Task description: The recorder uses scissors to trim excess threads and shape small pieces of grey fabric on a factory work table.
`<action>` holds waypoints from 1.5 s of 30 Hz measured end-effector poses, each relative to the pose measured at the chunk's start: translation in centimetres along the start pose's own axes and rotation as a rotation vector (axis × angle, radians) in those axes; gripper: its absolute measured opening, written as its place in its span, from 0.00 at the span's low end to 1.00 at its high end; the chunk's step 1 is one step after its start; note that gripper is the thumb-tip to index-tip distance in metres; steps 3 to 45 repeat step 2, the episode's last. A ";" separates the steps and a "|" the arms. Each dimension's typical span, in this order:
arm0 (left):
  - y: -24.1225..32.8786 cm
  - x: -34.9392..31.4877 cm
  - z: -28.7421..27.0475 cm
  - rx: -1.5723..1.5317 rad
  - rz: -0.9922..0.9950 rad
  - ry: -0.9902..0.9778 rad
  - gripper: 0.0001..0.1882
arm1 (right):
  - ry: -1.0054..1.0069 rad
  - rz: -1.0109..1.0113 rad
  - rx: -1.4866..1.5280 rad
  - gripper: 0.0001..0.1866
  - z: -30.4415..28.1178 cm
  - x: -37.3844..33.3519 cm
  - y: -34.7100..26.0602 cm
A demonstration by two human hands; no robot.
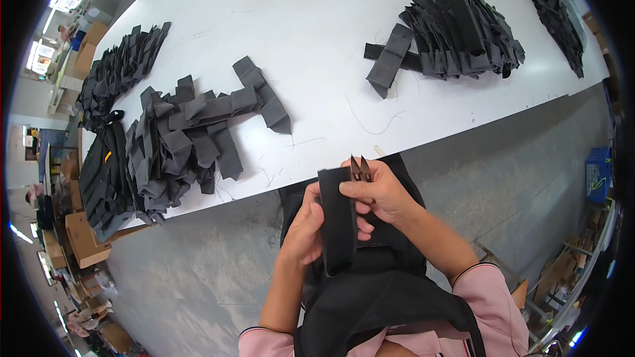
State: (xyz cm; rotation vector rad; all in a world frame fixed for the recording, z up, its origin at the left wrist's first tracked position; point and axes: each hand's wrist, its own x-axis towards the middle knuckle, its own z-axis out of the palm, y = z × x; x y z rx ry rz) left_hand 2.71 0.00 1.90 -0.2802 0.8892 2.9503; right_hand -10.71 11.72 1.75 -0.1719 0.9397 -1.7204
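Observation:
Over my lap, just in front of the table edge, a black folded fabric strip [337, 225] hangs upright between both hands. My left hand [304, 228] grips its left side, fingers behind and thumb against the edge. At the strip's upper right, my right hand [377, 192] pinches it with the thumb in front. A pair of thread snips [360, 169] is also held in that right hand, its two dark pointed blades sticking up apart past the fingers. The snips' handle is hidden in the palm.
Dark fabric pieces [178, 132] lie heaped on the white table [311, 46] at left, beside a row of strips [126, 66] and a black garment [106, 172]. Another stack [456, 33] stands at right, a bundle [559, 23] beyond. Cardboard box [86, 241] and blue crate [598, 173] flank the floor.

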 end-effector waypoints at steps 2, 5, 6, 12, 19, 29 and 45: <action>-0.5 0.4 -1.0 0.027 0.006 0.063 0.32 | 0.016 -0.045 -0.030 0.06 0.0 0.2 0.4; -0.5 0.4 -1.0 0.027 0.006 0.063 0.32 | 0.016 -0.045 -0.030 0.06 0.0 0.2 0.4; -0.5 0.4 -1.0 0.027 0.006 0.063 0.32 | 0.016 -0.045 -0.030 0.06 0.0 0.2 0.4; -0.5 0.4 -1.0 0.027 0.006 0.063 0.32 | 0.016 -0.045 -0.030 0.06 0.0 0.2 0.4; -0.5 0.4 -1.0 0.027 0.006 0.063 0.32 | 0.016 -0.045 -0.030 0.06 0.0 0.2 0.4; -0.5 0.4 -1.0 0.027 0.006 0.063 0.32 | 0.016 -0.045 -0.030 0.06 0.0 0.2 0.4; -0.5 0.4 -1.0 0.027 0.006 0.063 0.32 | 0.016 -0.045 -0.030 0.06 0.0 0.2 0.4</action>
